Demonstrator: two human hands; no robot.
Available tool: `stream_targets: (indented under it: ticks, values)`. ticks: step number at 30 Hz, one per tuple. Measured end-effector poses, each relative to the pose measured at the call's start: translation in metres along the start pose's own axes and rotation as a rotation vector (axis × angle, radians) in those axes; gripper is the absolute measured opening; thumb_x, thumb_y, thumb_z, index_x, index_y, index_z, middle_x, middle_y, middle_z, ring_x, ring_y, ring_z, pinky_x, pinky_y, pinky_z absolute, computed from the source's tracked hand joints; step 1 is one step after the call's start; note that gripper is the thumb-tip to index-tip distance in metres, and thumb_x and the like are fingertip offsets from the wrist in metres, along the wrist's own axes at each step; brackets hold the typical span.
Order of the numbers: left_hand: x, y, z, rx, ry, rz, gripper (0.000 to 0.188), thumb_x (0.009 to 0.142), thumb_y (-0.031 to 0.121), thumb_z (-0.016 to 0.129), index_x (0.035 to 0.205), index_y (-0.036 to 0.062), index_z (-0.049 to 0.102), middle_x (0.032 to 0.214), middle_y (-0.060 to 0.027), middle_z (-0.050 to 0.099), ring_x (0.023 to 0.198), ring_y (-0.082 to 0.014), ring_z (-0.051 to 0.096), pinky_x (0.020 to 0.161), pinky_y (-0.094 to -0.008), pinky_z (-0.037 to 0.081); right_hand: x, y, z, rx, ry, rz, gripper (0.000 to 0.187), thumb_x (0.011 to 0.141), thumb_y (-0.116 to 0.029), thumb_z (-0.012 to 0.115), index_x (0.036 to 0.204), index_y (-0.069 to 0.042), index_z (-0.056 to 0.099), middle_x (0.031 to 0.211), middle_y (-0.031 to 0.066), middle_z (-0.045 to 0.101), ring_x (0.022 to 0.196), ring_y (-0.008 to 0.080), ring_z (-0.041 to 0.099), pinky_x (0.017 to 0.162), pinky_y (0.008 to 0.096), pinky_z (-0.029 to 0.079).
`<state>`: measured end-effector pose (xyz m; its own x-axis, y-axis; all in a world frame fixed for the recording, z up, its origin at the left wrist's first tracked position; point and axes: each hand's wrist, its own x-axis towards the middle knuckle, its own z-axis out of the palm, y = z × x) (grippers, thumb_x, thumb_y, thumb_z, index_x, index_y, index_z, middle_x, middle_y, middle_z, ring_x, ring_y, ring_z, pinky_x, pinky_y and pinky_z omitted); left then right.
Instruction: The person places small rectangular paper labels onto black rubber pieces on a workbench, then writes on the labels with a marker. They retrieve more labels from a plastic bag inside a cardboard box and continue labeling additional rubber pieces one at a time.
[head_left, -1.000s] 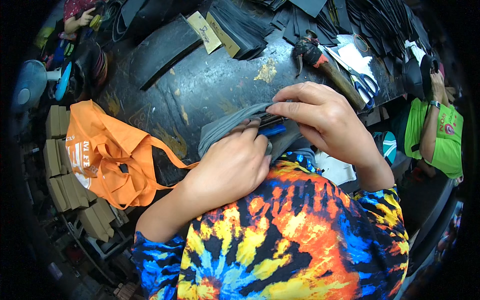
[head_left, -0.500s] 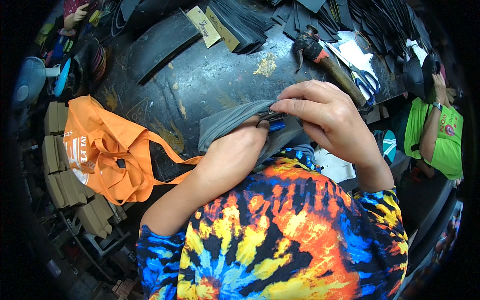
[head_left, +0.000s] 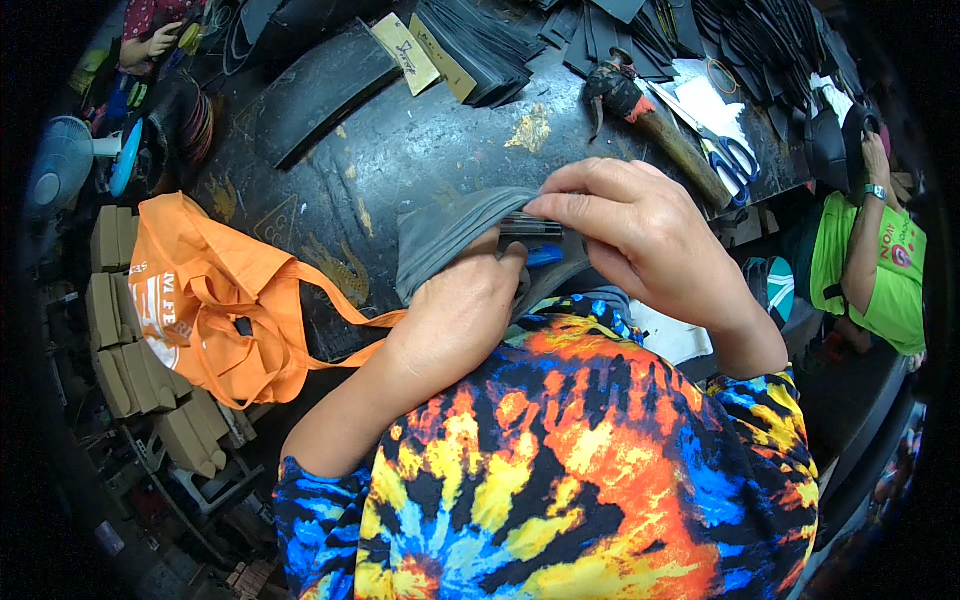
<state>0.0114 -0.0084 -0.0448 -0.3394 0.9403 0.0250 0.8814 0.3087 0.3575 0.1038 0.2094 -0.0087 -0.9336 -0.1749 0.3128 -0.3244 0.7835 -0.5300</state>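
A grey piece of rubbery sheet (head_left: 445, 230) lies folded at the near edge of a dark, worn worktable (head_left: 420, 150). My left hand (head_left: 465, 315) grips its lower edge from below, thumb up against it. My right hand (head_left: 640, 235) comes over from the right and pinches a small dark tool (head_left: 530, 228) against the sheet's top edge. A blue part (head_left: 545, 256) shows just under the fingers. What lies beneath both hands is hidden.
An orange cloth bag (head_left: 210, 300) lies at the table's left. A hammer (head_left: 650, 110), blue-handled scissors (head_left: 725, 150) and stacks of black cut pieces (head_left: 480, 45) sit at the back. A person in a green shirt (head_left: 880, 270) is at the right. A fan (head_left: 60, 165) stands far left.
Both hands have stayed on the grey sheet; the fingers shifted slightly along its edge and the dark tool shows more clearly between them.
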Motion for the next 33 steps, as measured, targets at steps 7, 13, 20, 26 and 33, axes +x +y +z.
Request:
stream_targets:
  ticks: [7,13,20,26,33]
  values:
    - [0.002,-0.006,-0.006,-0.097,-0.08,-0.053,0.02,0.096,0.008,0.055,0.11,-0.0044,0.062,0.108,-0.025,0.063,0.1,-0.0447,0.067,0.084,-0.0518,0.057,0.005,0.0,0.001,-0.008,0.02,-0.015,0.045,0.079,0.005,0.066,0.123,-0.005,0.071,0.118,0.0137,0.068,0.109,0.0362,0.067,0.094,0.0448,0.053]
    - [0.002,-0.007,-0.009,-0.139,-0.188,-0.116,0.029,0.095,0.007,0.055,0.12,-0.0073,0.063,0.124,-0.0303,0.063,0.112,-0.0446,0.064,0.097,-0.0497,0.052,0.004,-0.002,0.001,0.003,-0.017,0.004,0.046,0.08,0.004,0.066,0.125,-0.005,0.071,0.119,0.0131,0.067,0.11,0.036,0.066,0.095,0.0446,0.052]
    - [0.02,-0.014,0.002,-0.199,-0.048,-0.158,0.023,0.095,0.005,0.051,0.108,-0.0049,0.068,0.11,-0.0291,0.068,0.104,-0.043,0.068,0.09,-0.051,0.054,0.005,-0.001,-0.002,-0.012,-0.017,-0.008,0.047,0.079,0.004,0.066,0.125,-0.005,0.07,0.12,0.0131,0.067,0.111,0.0356,0.066,0.096,0.0448,0.052]
    - [0.043,-0.026,0.013,-0.179,-0.025,-0.062,0.02,0.094,0.005,0.052,0.096,-0.0044,0.069,0.092,-0.0272,0.069,0.089,-0.0437,0.069,0.078,-0.0507,0.054,0.005,0.0,0.001,-0.016,-0.007,0.013,0.049,0.078,0.006,0.066,0.125,-0.006,0.07,0.12,0.0138,0.067,0.111,0.0363,0.066,0.095,0.0443,0.054]
    - [0.046,-0.035,0.018,-0.236,0.046,0.041,0.018,0.093,0.004,0.053,0.093,-0.0039,0.069,0.089,-0.0269,0.069,0.085,-0.0404,0.071,0.076,-0.049,0.055,0.007,0.008,0.0,-0.024,-0.022,0.007,0.039,0.078,0.002,0.068,0.116,-0.006,0.073,0.12,0.0144,0.066,0.108,0.037,0.066,0.094,0.0441,0.053]
